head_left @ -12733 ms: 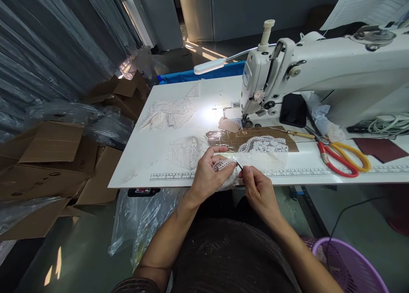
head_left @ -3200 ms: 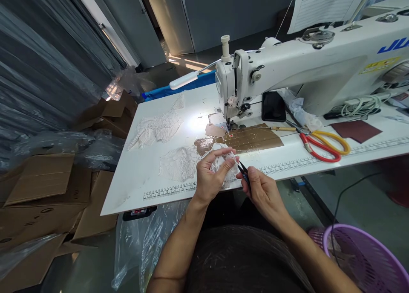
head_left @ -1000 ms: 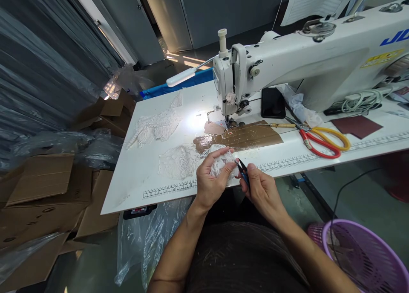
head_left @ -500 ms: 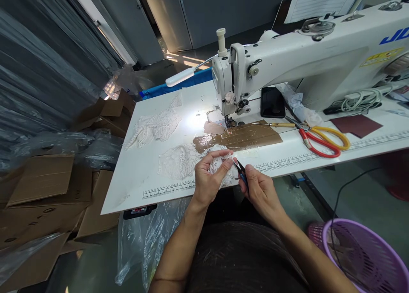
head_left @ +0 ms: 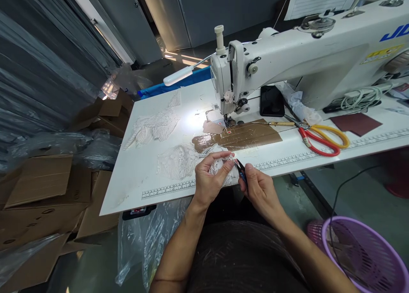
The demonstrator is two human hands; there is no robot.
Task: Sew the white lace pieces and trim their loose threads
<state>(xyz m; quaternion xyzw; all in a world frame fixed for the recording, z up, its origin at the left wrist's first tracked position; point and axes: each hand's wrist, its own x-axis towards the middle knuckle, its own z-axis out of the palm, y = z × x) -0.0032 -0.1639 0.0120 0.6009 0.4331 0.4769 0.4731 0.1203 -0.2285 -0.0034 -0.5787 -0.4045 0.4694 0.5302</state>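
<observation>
My left hand (head_left: 211,173) is closed, pinching the edge of a white lace piece (head_left: 179,161) between thumb and fingers. Part of the lace lies flat on the table to the left of that hand; some hangs below the fingers. My right hand (head_left: 259,186) grips small dark thread snips (head_left: 242,172), their blades pointing up and left at the pinched lace edge. Whether the blade tips touch the lace I cannot tell. Another white lace piece (head_left: 156,122) lies farther back on the table.
A white sewing machine (head_left: 287,58) stands behind, its needle over a brown taped patch (head_left: 238,137). Red-and-yellow scissors (head_left: 322,141), a black phone (head_left: 271,101) and a maroon cloth (head_left: 356,124) lie to the right. A purple basket (head_left: 364,250) stands lower right; cardboard boxes (head_left: 44,195) are at left.
The whole view has shifted very slightly. Both hands keep their holds, with the snips' blades still at the lace edge.
</observation>
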